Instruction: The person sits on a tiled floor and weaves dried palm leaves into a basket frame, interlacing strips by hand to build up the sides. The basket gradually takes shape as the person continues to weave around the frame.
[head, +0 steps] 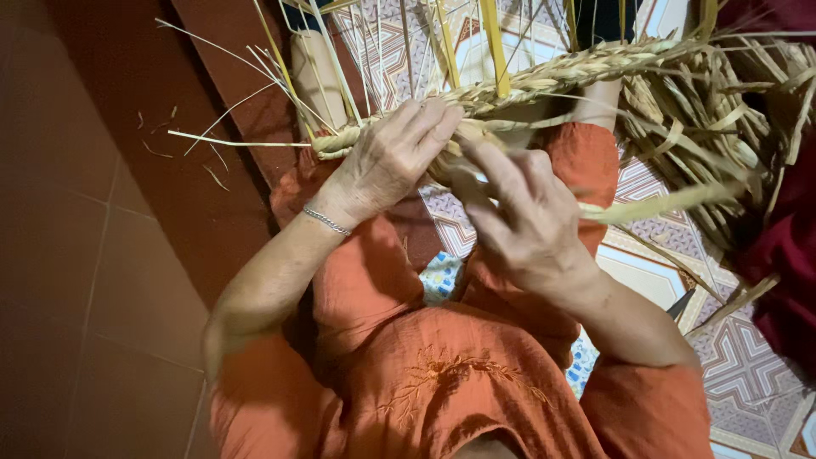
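A thick braid of dry straw [552, 78] runs from the middle left up to the upper right, with loose yellow stalks sticking out of it. My left hand [387, 161] is closed over the braid's near end, a thin silver bracelet on its wrist. My right hand [518, 217] sits just right of it, fingers pinching strands of the braid, and a flat straw strip [663, 204] leads away from it to the right. Both hands are over my lap in orange clothes [442, 374].
A heap of woven and loose straw [705, 119] fills the upper right. A patterned mat [748, 374] lies under me at the right. Brown floor tiles [93, 272] lie to the left with a few stray straw bits. Dark red cloth [790, 263] sits at the right edge.
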